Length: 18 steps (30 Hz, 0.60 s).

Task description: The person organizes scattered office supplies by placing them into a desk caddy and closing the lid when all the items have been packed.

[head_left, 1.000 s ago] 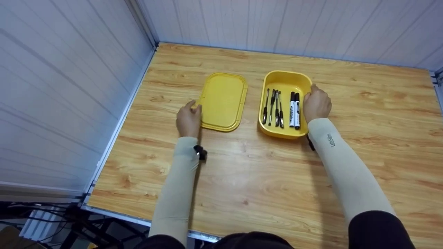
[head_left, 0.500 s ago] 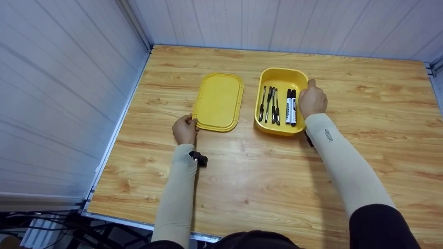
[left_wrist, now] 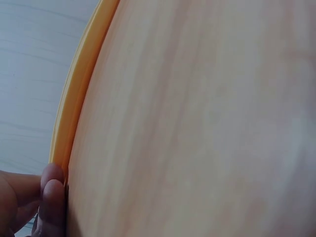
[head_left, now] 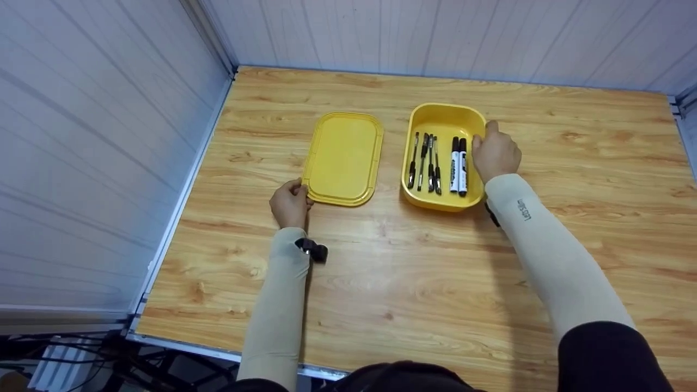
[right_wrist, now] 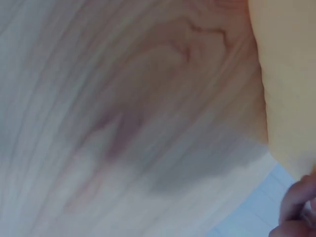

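A flat yellow lid (head_left: 346,158) lies on the wooden table in the head view. My left hand (head_left: 289,204) pinches its near left corner; in the left wrist view the fingertips (left_wrist: 52,197) meet at the lid's edge (left_wrist: 74,103). To the right stands an open yellow box (head_left: 430,200). Inside, several slim black pens (head_left: 430,163) lie on its left side, and two white markers with black caps (head_left: 458,166) lie on its right. My right hand (head_left: 496,153) grips the box's right wall at the rim. Its fingers outside the wall are mostly hidden in the head view.
The wooden table (head_left: 375,288) meets a white panel wall (head_left: 348,32) at the back and another on the left. Dark cables (head_left: 71,348) and a frame show beyond the table's front left corner.
My left hand has moved down the lid's left edge to its near corner and taken hold there. The right hand keeps its grip on the box. The head view has shifted slightly.
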Each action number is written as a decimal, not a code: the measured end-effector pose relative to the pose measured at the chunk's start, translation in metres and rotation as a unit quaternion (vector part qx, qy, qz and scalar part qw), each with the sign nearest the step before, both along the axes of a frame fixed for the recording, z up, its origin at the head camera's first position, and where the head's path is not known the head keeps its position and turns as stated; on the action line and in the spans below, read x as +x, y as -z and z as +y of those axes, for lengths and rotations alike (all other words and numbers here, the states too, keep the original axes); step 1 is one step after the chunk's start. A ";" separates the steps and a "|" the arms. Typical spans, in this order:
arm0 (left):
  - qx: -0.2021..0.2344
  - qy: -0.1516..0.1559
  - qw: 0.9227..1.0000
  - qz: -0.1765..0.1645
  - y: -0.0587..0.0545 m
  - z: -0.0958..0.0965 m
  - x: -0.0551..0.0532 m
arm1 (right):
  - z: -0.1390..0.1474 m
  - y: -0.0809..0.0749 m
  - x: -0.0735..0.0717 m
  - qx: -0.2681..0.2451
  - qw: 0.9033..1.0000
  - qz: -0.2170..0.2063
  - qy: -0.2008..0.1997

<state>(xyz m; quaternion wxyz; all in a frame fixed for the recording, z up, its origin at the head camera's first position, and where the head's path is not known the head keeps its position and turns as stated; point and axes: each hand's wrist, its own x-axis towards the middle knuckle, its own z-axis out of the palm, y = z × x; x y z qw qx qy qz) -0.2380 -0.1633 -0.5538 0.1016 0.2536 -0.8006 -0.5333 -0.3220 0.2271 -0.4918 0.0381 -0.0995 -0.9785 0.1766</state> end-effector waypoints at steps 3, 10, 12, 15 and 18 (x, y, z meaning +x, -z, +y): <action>-0.009 -0.001 1.000 -0.001 0.001 -0.002 0.000 | -0.002 -0.005 -0.003 0.023 1.000 0.012 -0.007; -0.020 -0.011 1.000 0.000 -0.004 0.000 0.004 | -0.023 -0.035 -0.025 -0.019 0.996 0.065 -0.064; -0.023 -0.014 1.000 0.003 -0.003 0.000 0.007 | -0.039 -0.044 -0.032 -0.067 0.992 0.046 -0.096; -0.024 -0.017 1.000 0.004 0.000 0.003 0.014 | -0.068 -0.052 -0.039 -0.128 0.981 -0.005 -0.148; -0.027 -0.019 0.999 0.003 0.005 0.007 0.023 | -0.094 -0.050 -0.043 -0.148 0.966 -0.052 -0.207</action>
